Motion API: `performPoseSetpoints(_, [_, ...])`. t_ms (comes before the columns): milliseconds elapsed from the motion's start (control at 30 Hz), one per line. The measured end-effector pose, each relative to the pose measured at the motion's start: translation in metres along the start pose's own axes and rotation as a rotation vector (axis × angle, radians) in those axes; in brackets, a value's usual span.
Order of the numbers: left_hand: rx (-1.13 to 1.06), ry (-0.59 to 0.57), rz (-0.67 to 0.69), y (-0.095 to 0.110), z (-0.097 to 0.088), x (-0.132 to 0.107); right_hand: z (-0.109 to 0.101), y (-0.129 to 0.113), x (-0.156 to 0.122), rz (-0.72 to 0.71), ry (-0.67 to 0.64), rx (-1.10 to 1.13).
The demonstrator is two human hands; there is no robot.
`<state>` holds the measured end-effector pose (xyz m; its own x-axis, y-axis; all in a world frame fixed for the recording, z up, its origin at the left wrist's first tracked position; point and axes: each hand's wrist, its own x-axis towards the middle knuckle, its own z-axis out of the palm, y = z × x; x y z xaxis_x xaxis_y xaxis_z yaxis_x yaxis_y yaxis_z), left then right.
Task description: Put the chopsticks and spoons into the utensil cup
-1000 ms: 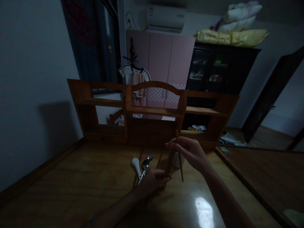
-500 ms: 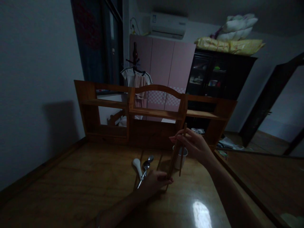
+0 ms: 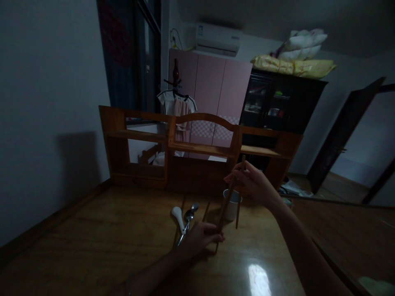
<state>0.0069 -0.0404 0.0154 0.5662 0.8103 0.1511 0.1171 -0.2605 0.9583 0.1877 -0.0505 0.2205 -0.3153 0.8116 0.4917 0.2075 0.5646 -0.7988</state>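
Observation:
My right hand [image 3: 254,183] is closed on a wooden chopstick [image 3: 238,213] that hangs nearly upright by the cup's right side. Lower and to the left, my left hand [image 3: 203,237] pinches one or more wooden chopsticks [image 3: 226,205], tilted, with the upper end by my right fingers; the exact number is unclear. Behind them stands a pale cup [image 3: 230,211] on the table. Left of the cup lie a white spoon [image 3: 177,213] and two metal spoons [image 3: 194,206], their handles partly behind my left hand. Thin sticks [image 3: 206,211], likely chopsticks, lie near them.
The wooden table [image 3: 123,238] has a low shelf unit [image 3: 200,149] along its back edge. A wall [image 3: 55,172] borders it on the left. The room is dim, and a bright reflection shows on the tabletop at the front right.
My right hand has shifted slightly up and to the right with its chopstick, whose lower end is farther from the left hand's chopsticks. My left hand stays nearly still. The view has tilted slightly.

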Motion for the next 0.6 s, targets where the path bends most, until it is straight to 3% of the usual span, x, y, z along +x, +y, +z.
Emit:
performPoseSetpoints(167, [-0.106, 0.011, -0.007, 0.001, 0.003, 0.001, -0.006, -0.004, 0.002, -0.003, 0.03, -0.049])
performPoseSetpoints(367, [-0.31, -0.079, -0.064, -0.004, 0.003, 0.001, -0.015, -0.004, 0.006, -0.007, 0.107, -0.028])
performPoseSetpoints(500, [-0.349, -0.136, -0.115, -0.006, 0.006, 0.001, -0.028, -0.015, 0.005, -0.105, 0.279, -0.042])
performPoseSetpoints(600, [-0.326, -0.15, -0.151, -0.006, 0.002, 0.004, -0.044, -0.03, 0.0, -0.245, 0.507, -0.09])
